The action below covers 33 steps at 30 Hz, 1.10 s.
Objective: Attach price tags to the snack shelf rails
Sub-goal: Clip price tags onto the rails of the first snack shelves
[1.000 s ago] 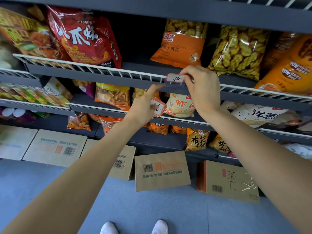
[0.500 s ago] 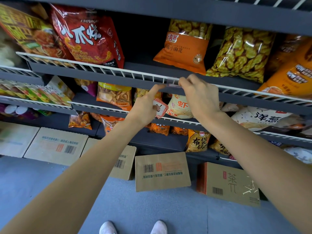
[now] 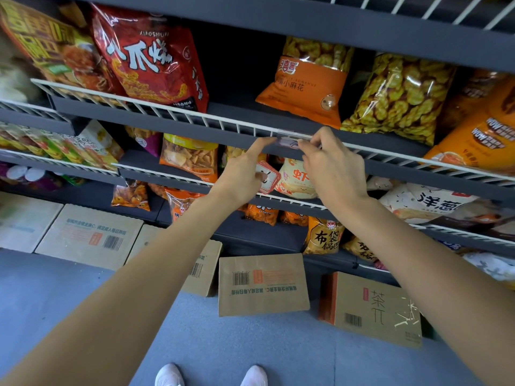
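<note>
A small red-edged price tag [image 3: 287, 141] sits against the white wire rail [image 3: 172, 114] of the upper snack shelf, tilted almost flat. My right hand [image 3: 331, 165] pinches its right end with fingertips. My left hand [image 3: 245, 171] stretches its index finger up to the tag's left end, while its other fingers hold spare red-bordered price tags [image 3: 268, 176] against the palm. Most of the tag on the rail is hidden by my fingers.
Snack bags fill the shelves: a red bag [image 3: 150, 59] at upper left, an orange bag [image 3: 306, 79] behind the tag, a yellow bag [image 3: 395, 96] to the right. Cardboard boxes [image 3: 263, 284] stand on the grey floor below. My white shoes [image 3: 211, 376] are at the bottom.
The tag, held upright above the rail a second ago, has come down onto the rail and tipped flat. My left index finger has risen to touch it.
</note>
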Available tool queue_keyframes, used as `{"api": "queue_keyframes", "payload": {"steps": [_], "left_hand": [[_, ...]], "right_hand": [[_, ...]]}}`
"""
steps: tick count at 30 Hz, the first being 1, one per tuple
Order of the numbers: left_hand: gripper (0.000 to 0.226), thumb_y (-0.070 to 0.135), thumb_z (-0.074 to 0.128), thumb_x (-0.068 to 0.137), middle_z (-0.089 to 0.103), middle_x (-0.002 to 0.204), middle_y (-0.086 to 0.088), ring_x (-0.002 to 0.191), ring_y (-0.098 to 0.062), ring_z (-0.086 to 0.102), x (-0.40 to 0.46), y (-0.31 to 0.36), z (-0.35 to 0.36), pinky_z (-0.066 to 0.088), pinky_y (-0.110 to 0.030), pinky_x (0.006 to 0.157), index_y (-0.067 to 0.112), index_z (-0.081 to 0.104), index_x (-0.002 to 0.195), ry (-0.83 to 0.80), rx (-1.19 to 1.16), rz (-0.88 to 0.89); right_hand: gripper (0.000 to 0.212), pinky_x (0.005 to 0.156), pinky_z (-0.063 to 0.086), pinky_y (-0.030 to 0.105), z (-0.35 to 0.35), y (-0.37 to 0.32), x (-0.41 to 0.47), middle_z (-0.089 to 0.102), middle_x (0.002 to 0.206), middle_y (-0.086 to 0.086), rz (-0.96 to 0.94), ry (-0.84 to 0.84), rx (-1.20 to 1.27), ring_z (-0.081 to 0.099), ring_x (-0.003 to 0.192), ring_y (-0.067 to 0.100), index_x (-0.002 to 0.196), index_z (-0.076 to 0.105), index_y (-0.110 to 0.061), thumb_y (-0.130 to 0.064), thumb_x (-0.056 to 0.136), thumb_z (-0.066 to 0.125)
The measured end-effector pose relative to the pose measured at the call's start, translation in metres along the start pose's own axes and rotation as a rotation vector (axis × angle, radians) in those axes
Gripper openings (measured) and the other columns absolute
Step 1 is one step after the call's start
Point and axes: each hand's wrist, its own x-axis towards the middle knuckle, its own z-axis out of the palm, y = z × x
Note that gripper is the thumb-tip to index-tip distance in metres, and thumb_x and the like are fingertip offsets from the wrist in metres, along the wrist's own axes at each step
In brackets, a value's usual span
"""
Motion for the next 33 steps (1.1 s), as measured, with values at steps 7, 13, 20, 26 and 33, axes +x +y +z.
{"api": "queue_keyframes", "payload": {"steps": [7,13,20,26,33], "left_hand": [[0.058,0.005,0.049,0.094,0.045,0.063,0.002,0.049,-0.008,0.04,0.002,0.004,0.003,0.033,-0.015,0.04,0.024,0.025,0.143,0.096,0.042,0.011],[0.033,0.011,0.052,0.094,0.049,0.069,-0.001,0.051,-0.005,0.044,-0.008,0.001,0.002,0.036,-0.007,0.041,0.011,0.046,0.126,0.204,-0.092,-0.075],[0.032,0.017,0.058,0.091,0.063,0.113,-0.01,0.094,-0.022,0.063,-0.015,0.002,-0.002,0.053,-0.038,0.086,0.009,0.051,0.121,0.222,-0.319,-0.133],[0.034,0.017,0.059,0.09,0.063,0.117,-0.007,0.098,-0.02,0.063,-0.022,0.005,-0.01,0.052,-0.036,0.091,0.009,0.052,0.122,0.189,-0.353,-0.162],[0.035,0.019,0.061,0.089,0.065,0.116,-0.007,0.109,-0.019,0.061,-0.031,0.013,-0.021,0.05,-0.038,0.096,0.008,0.054,0.121,0.092,-0.459,-0.152]], "right_hand": [[0.053,0.045,0.038,0.029,-0.006,-0.004,-0.016,0.054,0.099,0.014,-0.001,-0.147,0.022,0.06,0.072,0.026,0.136,0.044,-0.005,-0.013,0.086,0.058],[0.077,0.042,0.028,0.025,-0.01,-0.01,-0.027,0.059,0.1,0.012,0.008,-0.332,-0.032,0.054,0.061,0.024,0.149,0.003,-0.008,-0.022,0.091,0.051],[0.083,0.039,0.02,0.025,-0.027,-0.015,-0.024,0.058,0.075,0.007,0.123,-0.48,0.068,0.033,0.043,0.017,0.146,-0.018,-0.014,-0.017,0.092,0.046],[0.078,0.039,0.03,0.028,-0.04,-0.019,-0.018,0.044,0.058,0.0,0.283,-0.549,0.319,0.044,0.047,0.015,0.149,-0.007,-0.022,-0.022,0.094,0.048],[0.037,0.075,0.056,0.024,-0.055,-0.032,-0.014,0.065,0.108,0.001,0.667,-0.435,1.288,0.063,0.089,0.006,0.132,0.051,-0.017,-0.016,0.095,0.051]]}}
